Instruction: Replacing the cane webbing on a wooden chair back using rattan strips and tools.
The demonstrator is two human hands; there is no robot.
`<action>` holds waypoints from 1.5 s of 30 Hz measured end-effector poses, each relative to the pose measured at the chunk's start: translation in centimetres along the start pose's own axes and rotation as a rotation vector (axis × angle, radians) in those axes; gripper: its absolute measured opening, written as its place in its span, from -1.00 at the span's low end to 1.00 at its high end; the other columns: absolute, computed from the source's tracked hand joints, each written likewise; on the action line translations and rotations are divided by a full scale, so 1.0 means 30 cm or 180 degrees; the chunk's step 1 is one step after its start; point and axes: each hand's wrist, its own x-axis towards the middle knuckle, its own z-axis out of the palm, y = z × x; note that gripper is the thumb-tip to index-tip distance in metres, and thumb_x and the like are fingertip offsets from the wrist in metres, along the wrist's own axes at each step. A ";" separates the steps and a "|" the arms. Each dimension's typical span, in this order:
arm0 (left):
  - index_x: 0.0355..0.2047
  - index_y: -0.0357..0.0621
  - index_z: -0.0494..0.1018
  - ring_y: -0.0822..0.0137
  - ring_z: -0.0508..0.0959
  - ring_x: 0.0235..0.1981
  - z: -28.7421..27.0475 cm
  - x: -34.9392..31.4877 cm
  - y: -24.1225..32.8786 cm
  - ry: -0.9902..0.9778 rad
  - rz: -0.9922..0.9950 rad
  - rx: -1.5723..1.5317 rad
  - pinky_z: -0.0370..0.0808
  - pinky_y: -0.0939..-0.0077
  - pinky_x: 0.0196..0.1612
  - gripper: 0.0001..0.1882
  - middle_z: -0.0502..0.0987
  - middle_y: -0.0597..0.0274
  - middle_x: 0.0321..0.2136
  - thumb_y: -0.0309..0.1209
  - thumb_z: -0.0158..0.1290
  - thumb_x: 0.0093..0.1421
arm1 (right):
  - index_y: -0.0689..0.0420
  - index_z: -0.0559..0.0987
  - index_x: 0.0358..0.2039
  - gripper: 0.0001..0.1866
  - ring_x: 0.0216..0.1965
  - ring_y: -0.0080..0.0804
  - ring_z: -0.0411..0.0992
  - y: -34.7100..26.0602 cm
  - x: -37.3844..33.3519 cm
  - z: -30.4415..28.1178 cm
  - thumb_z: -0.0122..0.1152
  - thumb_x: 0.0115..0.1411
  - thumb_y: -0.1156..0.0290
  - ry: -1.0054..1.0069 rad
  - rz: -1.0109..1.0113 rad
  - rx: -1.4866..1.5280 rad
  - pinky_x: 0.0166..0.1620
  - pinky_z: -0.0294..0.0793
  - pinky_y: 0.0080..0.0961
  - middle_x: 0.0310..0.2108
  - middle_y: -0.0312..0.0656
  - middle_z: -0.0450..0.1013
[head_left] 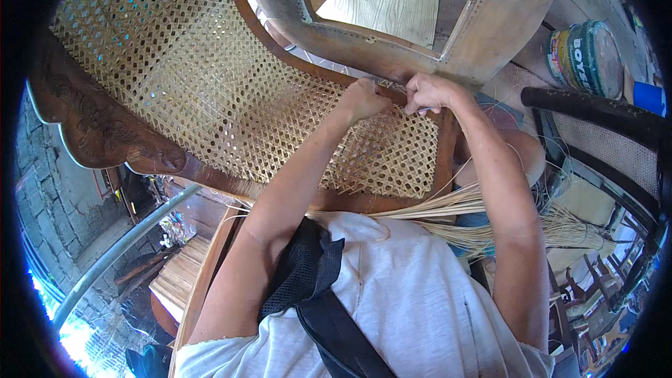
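A woven cane panel (231, 87) with open holes fills the brown wooden frame (442, 168) of a seat or backrest before me. My left hand (365, 101) rests at the panel's far edge, near its right corner, with fingers curled closed. Close to its right, my right hand (430, 92) is pinched shut just above the weave at the frame's edge. Thin pale strands show between the two hands. My fingers hide what each hand grips. Loose cane strands (448, 206) lie in a bundle along the panel's near right side.
Beyond my hands stands a bare wooden chair frame (483, 24). A green paint bucket (584, 59) and a blue container (649, 98) are at the far right, above a dark chair (595, 108). To the left are a carved wooden edge (105, 122), a metal pipe (133, 238) and wooden boards (183, 273).
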 end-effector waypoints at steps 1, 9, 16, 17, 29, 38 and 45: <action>-0.32 -0.19 0.65 0.23 0.63 -0.43 0.004 0.014 -0.011 0.0000 0.0000 -0.0010 0.54 0.36 -0.28 -0.66 0.64 -0.01 -0.47 -0.22 0.22 -0.04 | 0.18 0.57 -0.46 -0.79 -0.69 -0.55 0.31 0.002 0.006 -0.002 0.40 0.01 0.35 -0.0050 0.0025 0.0066 -0.67 0.21 -0.49 -0.56 -0.20 0.52; -0.25 -0.35 0.59 -0.07 0.62 -0.18 0.001 0.085 -0.025 -0.0638 0.0003 -0.0783 0.54 0.22 -0.09 -0.44 0.61 -0.22 -0.28 -0.08 0.22 -0.10 | 0.16 0.58 -0.43 -0.77 -0.70 -0.54 0.34 0.021 0.045 -0.021 0.41 0.01 0.29 -0.0325 0.0136 0.0245 -0.69 0.23 -0.52 -0.57 -0.21 0.52; -0.25 -0.34 0.59 -0.06 0.63 -0.22 -0.013 0.056 0.021 -0.0418 -0.0114 -0.0368 0.54 0.24 -0.13 -0.42 0.60 -0.25 -0.30 -0.06 0.25 -0.13 | 0.15 0.59 -0.44 -0.75 -0.70 -0.54 0.34 0.023 0.035 -0.022 0.42 0.00 0.26 -0.0303 0.0144 0.0228 -0.67 0.26 -0.50 -0.57 -0.23 0.53; -0.25 -0.35 0.59 -0.06 0.63 -0.21 -0.006 0.065 0.011 -0.0400 -0.0076 -0.0181 0.54 0.23 -0.12 -0.42 0.60 -0.26 -0.29 -0.06 0.25 -0.13 | 0.15 0.59 -0.44 -0.75 -0.70 -0.54 0.34 0.020 0.035 -0.023 0.42 0.00 0.26 -0.0307 0.0138 0.0217 -0.67 0.26 -0.50 -0.57 -0.23 0.53; -0.26 0.02 0.66 0.07 0.63 -0.20 -0.020 0.010 0.063 -0.0358 0.0218 0.0464 0.54 0.25 -0.06 -0.63 0.63 0.00 -0.27 -0.12 0.23 -0.07 | 0.18 0.61 -0.45 -0.74 -0.68 -0.49 0.42 0.009 0.040 -0.018 0.39 0.05 0.23 -0.0400 0.0251 0.0168 -0.62 0.38 -0.50 -0.57 -0.21 0.53; -0.28 0.07 0.66 0.12 0.65 -0.27 -0.010 -0.048 0.099 0.0045 0.0086 0.0578 0.56 0.30 -0.12 -0.70 0.65 0.09 -0.32 -0.14 0.19 -0.02 | 0.21 0.67 -0.41 -0.71 -0.44 -0.37 0.59 -0.149 -0.074 -0.012 0.39 -0.02 0.23 0.0462 0.0753 -0.0915 -0.38 0.56 -0.41 -0.45 -0.16 0.61; -0.31 0.08 0.65 0.12 0.64 -0.20 0.014 -0.063 0.060 0.0284 0.0315 0.0725 0.55 0.26 -0.07 -0.73 0.64 0.09 -0.30 -0.15 0.17 -0.01 | 0.15 0.69 -0.26 -0.69 -0.12 -0.27 0.57 -0.119 -0.166 -0.018 0.26 -0.02 0.30 0.1311 0.0893 -0.1613 -0.07 0.53 -0.32 -0.22 -0.07 0.61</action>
